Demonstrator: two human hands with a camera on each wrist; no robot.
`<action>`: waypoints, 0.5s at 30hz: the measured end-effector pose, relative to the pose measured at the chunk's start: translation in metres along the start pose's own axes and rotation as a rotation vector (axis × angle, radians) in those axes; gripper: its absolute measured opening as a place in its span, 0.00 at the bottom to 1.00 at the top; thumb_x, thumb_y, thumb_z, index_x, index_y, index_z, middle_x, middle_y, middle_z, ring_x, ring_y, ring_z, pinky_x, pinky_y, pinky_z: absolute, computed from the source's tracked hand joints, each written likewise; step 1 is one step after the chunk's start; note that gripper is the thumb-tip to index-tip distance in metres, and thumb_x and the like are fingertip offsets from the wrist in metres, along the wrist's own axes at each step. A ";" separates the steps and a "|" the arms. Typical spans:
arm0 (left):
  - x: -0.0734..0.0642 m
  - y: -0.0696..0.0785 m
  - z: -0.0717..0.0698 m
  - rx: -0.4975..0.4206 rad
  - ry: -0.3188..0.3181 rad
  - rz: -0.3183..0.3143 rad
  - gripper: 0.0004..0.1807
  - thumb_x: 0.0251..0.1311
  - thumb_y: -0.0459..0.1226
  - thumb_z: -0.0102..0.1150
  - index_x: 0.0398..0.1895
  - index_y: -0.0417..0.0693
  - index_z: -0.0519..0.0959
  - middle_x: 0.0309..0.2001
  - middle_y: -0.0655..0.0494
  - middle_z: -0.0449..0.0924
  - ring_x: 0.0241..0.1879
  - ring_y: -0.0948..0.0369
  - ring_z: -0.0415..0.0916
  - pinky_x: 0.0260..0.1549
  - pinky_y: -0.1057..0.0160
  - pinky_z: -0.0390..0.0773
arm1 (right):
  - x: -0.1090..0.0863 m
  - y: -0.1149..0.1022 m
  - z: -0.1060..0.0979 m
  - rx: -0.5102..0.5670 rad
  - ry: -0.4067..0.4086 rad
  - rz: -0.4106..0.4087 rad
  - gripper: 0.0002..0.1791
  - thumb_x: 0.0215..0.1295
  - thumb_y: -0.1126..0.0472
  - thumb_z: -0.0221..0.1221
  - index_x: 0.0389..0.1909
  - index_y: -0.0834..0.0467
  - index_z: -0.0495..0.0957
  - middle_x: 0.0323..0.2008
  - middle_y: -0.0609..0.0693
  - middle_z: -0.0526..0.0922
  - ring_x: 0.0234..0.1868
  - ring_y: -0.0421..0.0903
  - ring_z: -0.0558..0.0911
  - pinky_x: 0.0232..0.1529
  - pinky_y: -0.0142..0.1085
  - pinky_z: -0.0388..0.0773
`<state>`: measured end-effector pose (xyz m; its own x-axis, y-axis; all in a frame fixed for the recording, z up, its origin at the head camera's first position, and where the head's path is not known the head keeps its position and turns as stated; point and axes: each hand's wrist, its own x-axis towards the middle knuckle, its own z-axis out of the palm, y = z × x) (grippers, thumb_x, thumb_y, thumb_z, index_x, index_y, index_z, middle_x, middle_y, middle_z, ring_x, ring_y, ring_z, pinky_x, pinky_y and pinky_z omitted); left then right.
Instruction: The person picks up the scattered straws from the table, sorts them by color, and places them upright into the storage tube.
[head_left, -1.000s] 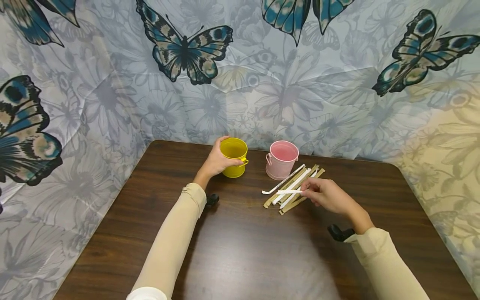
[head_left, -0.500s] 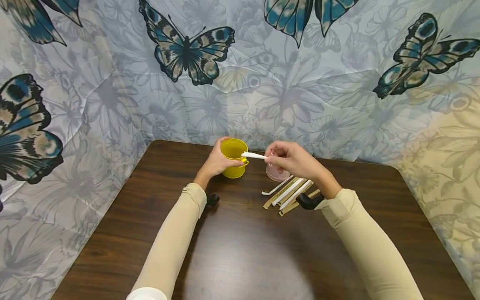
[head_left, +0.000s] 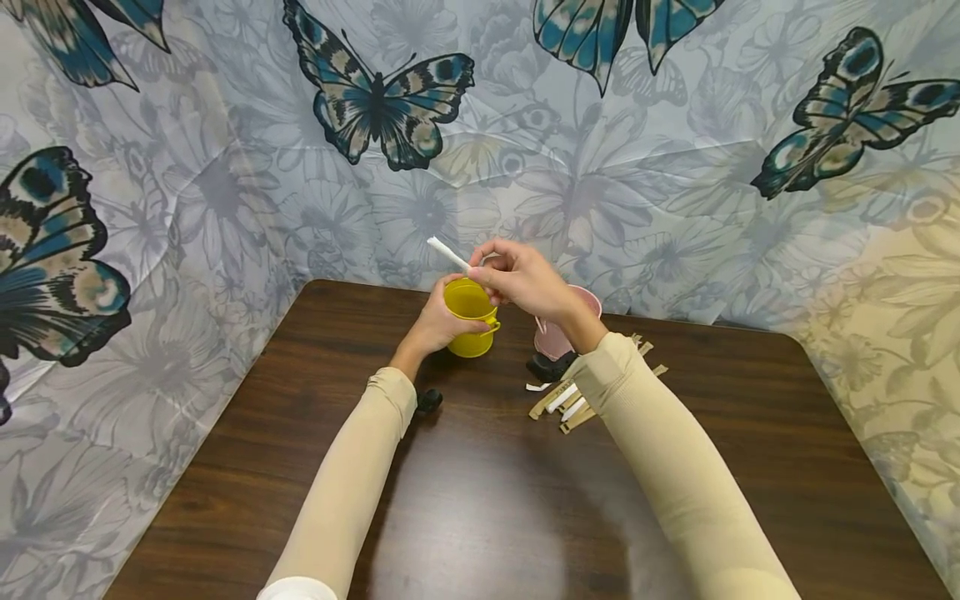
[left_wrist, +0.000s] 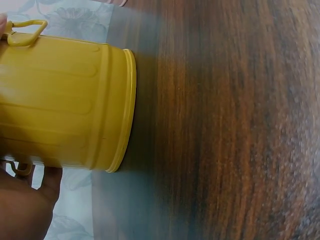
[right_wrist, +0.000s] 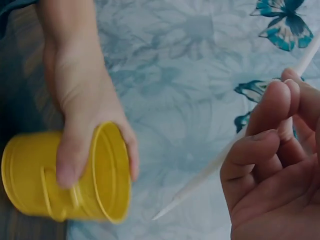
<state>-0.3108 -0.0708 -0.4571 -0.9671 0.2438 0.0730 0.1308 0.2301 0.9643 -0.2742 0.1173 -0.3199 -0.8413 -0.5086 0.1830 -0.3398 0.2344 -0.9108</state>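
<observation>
My left hand (head_left: 437,323) grips a small yellow bucket (head_left: 470,340) around its side, thumb near the rim and its side handle. The bucket stands upright at the back of the table; its ribbed wall fills the left of the left wrist view. Above it, my right hand (head_left: 522,279) pinches a long white paper-wrapped straw (head_left: 448,252). The straw slants, one end up to the left over the bucket; in the right wrist view its narrow tip (right_wrist: 175,202) lies beside the bucket's open mouth. Fingers cover its middle.
A pink bucket (head_left: 552,340) stands to the right, partly behind my right wrist. In front of it lies a pile of white and brown wrapped sticks (head_left: 551,402), half covered by my right sleeve. Butterfly-patterned cloth (head_left: 420,208) hangs behind the brown table (head_left: 480,500).
My right hand has lifted the white straw from the pile and carried it left and up, over the yellow bucket. The straw has tilted upward. My left hand stays on the bucket.
</observation>
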 end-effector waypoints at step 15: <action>0.004 -0.005 -0.001 -0.059 -0.042 0.076 0.51 0.47 0.38 0.81 0.71 0.52 0.58 0.63 0.50 0.72 0.60 0.49 0.74 0.64 0.50 0.75 | 0.032 0.042 0.024 0.070 -0.017 0.109 0.07 0.73 0.58 0.62 0.46 0.55 0.77 0.19 0.49 0.75 0.18 0.41 0.65 0.23 0.30 0.64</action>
<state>-0.3155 -0.0719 -0.4610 -0.9447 0.2976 0.1375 0.1895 0.1533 0.9698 -0.3057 0.0912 -0.3613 -0.8642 -0.4974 0.0756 -0.2161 0.2312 -0.9486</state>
